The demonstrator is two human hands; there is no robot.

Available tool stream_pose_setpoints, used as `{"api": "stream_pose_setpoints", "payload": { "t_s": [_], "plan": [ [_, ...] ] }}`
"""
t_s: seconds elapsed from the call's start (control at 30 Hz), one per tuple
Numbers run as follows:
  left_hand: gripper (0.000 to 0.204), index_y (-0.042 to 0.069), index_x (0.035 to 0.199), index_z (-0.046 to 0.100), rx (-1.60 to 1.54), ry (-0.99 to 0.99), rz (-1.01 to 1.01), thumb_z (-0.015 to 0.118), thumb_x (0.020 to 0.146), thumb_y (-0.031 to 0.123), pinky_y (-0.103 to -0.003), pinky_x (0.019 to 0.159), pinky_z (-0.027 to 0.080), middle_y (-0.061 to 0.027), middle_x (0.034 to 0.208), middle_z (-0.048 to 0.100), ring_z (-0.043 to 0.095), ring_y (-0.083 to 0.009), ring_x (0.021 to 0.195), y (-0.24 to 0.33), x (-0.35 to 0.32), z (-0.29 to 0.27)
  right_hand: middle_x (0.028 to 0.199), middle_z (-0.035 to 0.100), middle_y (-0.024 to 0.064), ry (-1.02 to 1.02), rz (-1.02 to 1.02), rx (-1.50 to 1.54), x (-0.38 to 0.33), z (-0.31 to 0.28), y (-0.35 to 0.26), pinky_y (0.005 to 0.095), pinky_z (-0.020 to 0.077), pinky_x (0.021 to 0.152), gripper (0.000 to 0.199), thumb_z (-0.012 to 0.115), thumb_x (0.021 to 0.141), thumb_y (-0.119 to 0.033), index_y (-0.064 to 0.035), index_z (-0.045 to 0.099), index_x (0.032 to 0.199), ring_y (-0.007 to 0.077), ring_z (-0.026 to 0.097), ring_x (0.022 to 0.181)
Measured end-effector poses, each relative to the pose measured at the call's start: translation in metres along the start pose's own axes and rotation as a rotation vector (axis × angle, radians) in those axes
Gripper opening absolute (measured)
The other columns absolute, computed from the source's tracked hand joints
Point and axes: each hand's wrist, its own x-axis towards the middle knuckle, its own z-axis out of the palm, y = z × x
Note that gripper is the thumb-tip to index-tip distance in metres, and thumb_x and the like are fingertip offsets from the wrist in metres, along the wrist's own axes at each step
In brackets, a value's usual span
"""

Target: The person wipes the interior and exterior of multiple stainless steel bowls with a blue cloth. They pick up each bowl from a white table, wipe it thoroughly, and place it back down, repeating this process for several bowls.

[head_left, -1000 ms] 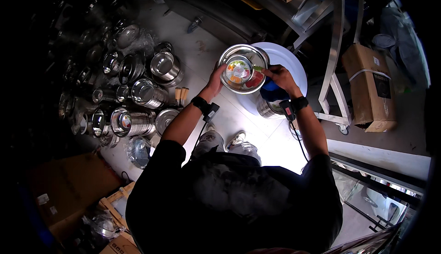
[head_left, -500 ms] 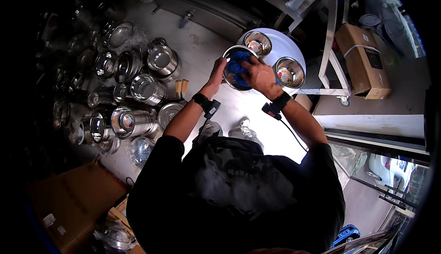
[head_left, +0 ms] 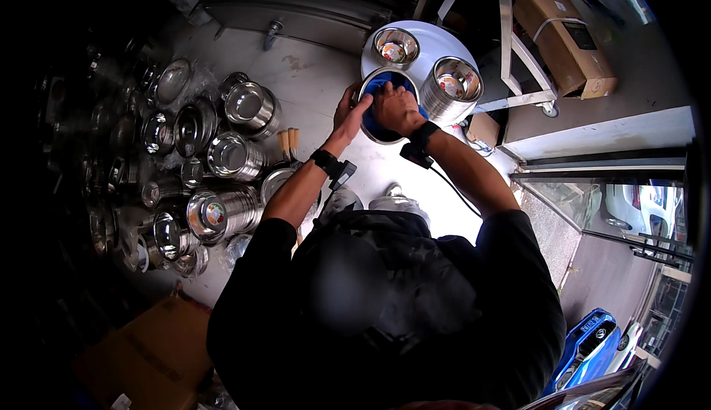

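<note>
In front of me I hold a shiny steel bowl [head_left: 384, 142] tilted, its open side toward me. My left hand [head_left: 346, 119] is closed on its left rim. A blue cloth [head_left: 378, 80] lies inside the bowl, and my right hand [head_left: 398, 108] presses it against the inner wall with the fingers bent; part of the cloth is hidden beneath them. Just beyond, a white round tabletop [head_left: 435, 40] carries a single steel bowl [head_left: 395, 47] at its left and a stack of steel bowls [head_left: 444, 105] with colourful stickers inside at its right.
Several stacks of steel pots and bowls [head_left: 222, 214] cover the floor to my left, some in clear plastic. A metal frame on casters [head_left: 527, 69] and a strapped cardboard box [head_left: 566, 43] stand at the far right. A brown carton [head_left: 152, 347] lies at the lower left.
My view has shifted, so the tabletop sits higher in it. My right hand has moved within the bowl, and the blue cloth looks less bunched up. My left hand keeps its hold.
</note>
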Motion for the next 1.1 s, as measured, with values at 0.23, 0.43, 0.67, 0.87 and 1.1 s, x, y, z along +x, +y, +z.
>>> {"api": "stream_pose_setpoints", "payload": {
  "t_s": [0.23,0.43,0.67,0.87,1.1],
  "plan": [
    [0.073,0.010,0.146,0.048,0.396,-0.109,0.098,0.070,0.089,0.049,-0.037,0.107,0.043,-0.0153,0.138,0.061,0.057,-0.0295,0.129,0.032,-0.009,0.021,0.119,0.070,0.0208,-0.425,0.051,0.122,-0.013,-0.032,0.021,0.0442,0.0536,0.094,0.038,0.056,0.090,-0.031,-0.0059,0.074,0.111,0.0387,0.068,0.109],
    [0.073,0.014,0.151,0.041,0.084,-0.046,-0.091,0.062,0.095,0.055,-0.037,0.105,0.044,-0.0131,0.142,0.056,0.052,-0.0274,0.133,0.014,0.018,0.009,0.135,0.057,0.0193,0.057,-0.056,-0.080,-0.039,-0.027,0.041,0.0466,0.0517,0.086,0.043,0.056,0.090,-0.022,-0.0180,0.064,0.132,0.0407,0.061,0.111],
    [0.071,0.016,0.155,0.033,-0.019,-0.095,-0.306,0.064,0.095,0.039,-0.042,0.087,0.059,-0.0117,0.143,0.053,0.060,-0.0274,0.123,0.044,0.008,0.029,0.140,0.046,0.0156,0.336,-0.255,-0.720,-0.021,0.011,0.065,0.0582,0.0499,0.079,0.036,0.057,0.092,-0.025,-0.0138,0.069,0.125,0.0396,0.046,0.116],
    [0.071,0.003,0.152,0.041,-0.073,0.015,-0.041,0.074,0.089,0.010,-0.032,0.103,0.048,-0.0118,0.139,0.058,0.059,-0.0213,0.122,0.020,0.010,0.042,0.133,0.054,0.0135,-0.068,-0.089,-0.424,-0.017,0.025,0.052,0.0527,0.0519,0.079,0.030,0.057,0.090,-0.026,-0.0115,0.075,0.109,0.0392,0.051,0.117],
    [0.069,0.002,0.151,0.042,0.024,0.026,0.058,0.074,0.090,0.013,-0.031,0.108,0.044,-0.0139,0.141,0.057,0.056,-0.0221,0.126,-0.007,0.011,0.035,0.134,0.063,0.0171,-0.442,-0.062,0.552,-0.013,0.023,0.056,0.0418,0.0492,0.100,0.045,0.059,0.086,-0.036,-0.0076,0.073,0.118,0.0356,0.060,0.123]
  ]
}}
